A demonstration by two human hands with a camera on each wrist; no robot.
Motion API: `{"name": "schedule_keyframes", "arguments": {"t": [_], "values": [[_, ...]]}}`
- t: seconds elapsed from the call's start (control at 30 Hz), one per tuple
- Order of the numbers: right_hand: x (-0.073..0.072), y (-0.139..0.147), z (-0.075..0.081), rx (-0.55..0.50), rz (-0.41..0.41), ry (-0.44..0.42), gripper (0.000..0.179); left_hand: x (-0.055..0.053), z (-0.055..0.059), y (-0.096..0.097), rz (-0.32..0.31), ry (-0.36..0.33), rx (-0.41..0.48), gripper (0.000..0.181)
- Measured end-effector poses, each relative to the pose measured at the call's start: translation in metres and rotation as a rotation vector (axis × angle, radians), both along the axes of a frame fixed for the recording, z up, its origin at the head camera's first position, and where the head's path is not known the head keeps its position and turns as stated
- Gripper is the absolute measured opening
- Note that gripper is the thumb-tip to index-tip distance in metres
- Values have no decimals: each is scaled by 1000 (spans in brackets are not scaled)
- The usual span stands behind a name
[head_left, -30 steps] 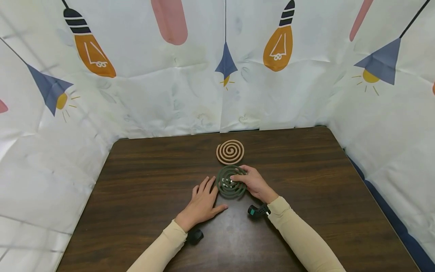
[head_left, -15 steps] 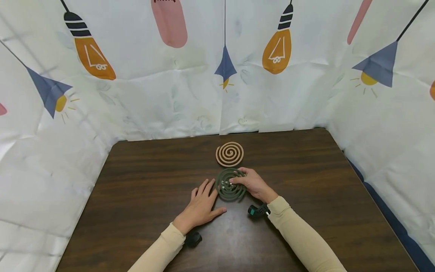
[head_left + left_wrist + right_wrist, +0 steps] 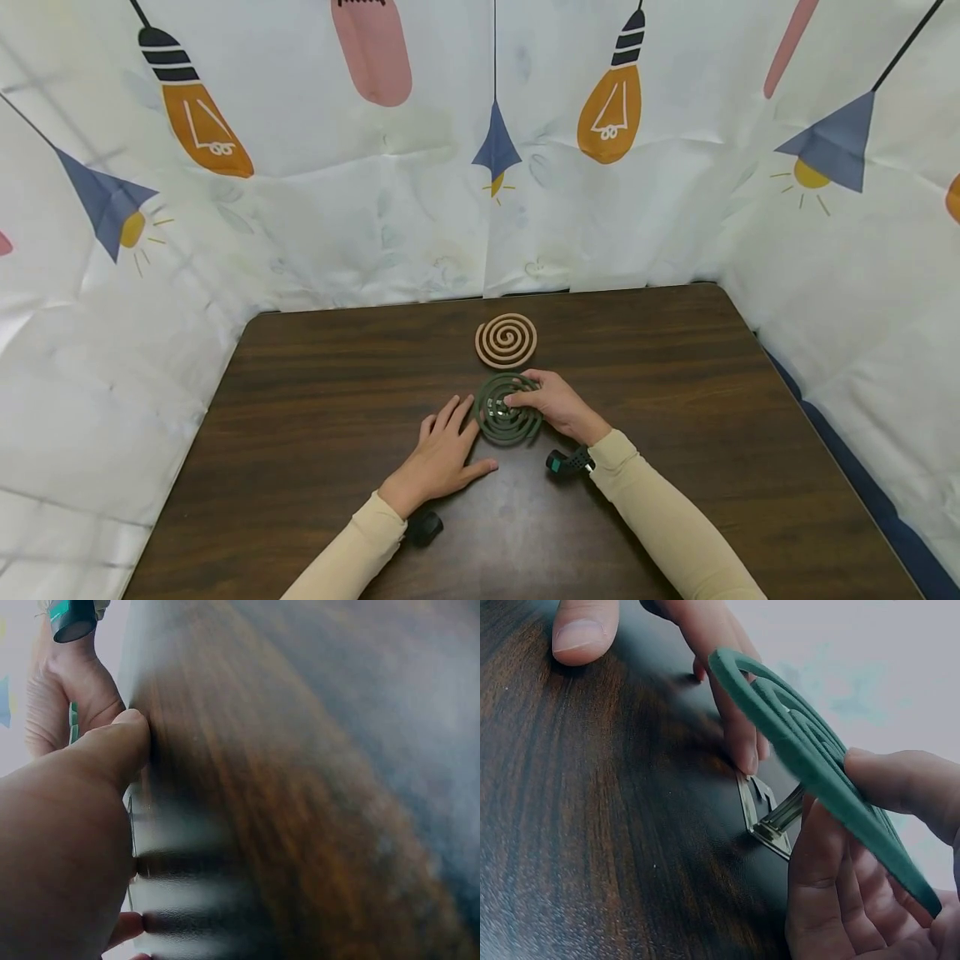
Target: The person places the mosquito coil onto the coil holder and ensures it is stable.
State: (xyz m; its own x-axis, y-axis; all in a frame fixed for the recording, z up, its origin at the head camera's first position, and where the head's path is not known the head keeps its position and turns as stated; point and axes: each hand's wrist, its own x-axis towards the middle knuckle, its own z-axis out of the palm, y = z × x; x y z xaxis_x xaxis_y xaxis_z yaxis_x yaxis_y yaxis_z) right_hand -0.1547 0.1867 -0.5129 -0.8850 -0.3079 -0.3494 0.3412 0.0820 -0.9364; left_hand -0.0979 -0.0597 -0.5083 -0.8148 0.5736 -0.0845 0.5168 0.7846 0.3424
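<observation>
A green mosquito coil (image 3: 501, 433) is pinched in my right hand (image 3: 564, 408), the thumb on its upper face and the fingers underneath. In the right wrist view the coil (image 3: 780, 739) is tilted above the table. Below it a small metal coil stand (image 3: 771, 825) rests on the wood, its upright strip rising toward the coil's underside; whether they join is hidden. My left hand (image 3: 438, 462) lies palm down with its fingers spread, and one fingertip touches the stand's base. In the left wrist view the left thumb (image 3: 127, 739) shows close to the tabletop.
A tan mosquito coil (image 3: 506, 341) lies flat on the dark wooden table (image 3: 337, 367), just beyond the green one. White patterned cloth (image 3: 420, 208) hangs around the far edge and sides. Both wrists wear small black cameras.
Hardly anything differs. The head view has tipped slightly, so all appears a little lower; both hands keep their places, the right one still pinching the green mosquito coil.
</observation>
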Motion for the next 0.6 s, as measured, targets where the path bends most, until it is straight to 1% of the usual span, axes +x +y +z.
{"name": "schedule_keyframes", "arguments": {"t": [0.27, 0.6], "values": [[-2, -1, 0, 7, -15, 4, 37, 0, -2, 0, -2, 5, -3, 74], [-2, -2, 2, 28, -28, 8, 40, 0, -1, 0, -4, 5, -9, 73]]}}
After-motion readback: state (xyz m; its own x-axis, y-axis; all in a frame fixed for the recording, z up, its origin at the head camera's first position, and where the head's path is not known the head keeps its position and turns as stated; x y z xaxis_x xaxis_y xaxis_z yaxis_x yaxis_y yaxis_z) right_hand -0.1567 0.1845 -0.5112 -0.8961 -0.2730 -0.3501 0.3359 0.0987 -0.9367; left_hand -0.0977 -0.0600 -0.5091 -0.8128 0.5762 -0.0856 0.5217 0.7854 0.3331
